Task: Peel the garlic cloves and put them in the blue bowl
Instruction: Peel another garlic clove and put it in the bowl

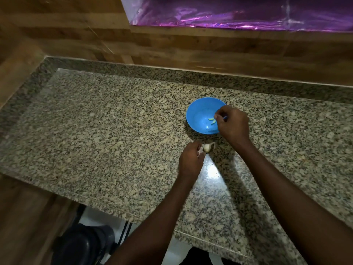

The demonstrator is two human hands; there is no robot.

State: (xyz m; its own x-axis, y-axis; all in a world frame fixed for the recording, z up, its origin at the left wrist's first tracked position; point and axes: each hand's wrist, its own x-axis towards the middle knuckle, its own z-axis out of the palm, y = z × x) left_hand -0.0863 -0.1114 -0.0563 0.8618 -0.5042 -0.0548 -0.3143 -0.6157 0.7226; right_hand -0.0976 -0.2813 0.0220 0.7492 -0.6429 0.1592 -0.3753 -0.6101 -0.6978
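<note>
A blue bowl (198, 115) stands on the granite counter (114, 134), with a pale peeled clove (212, 121) lying inside it. My right hand (232, 123) hovers over the bowl's right rim, fingers curled together above the clove; whether they still pinch anything is hidden. Just in front of the bowl, my left hand (191, 159) grips a garlic bulb (207, 147) with papery white skin, which pokes out from my fingers toward the bowl.
A wooden wall backs the counter, with a purple foil strip (238, 14) above it. A raised granite ledge (172, 73) runs along the back. A dark shoe (82, 245) shows on the floor below the counter's front edge.
</note>
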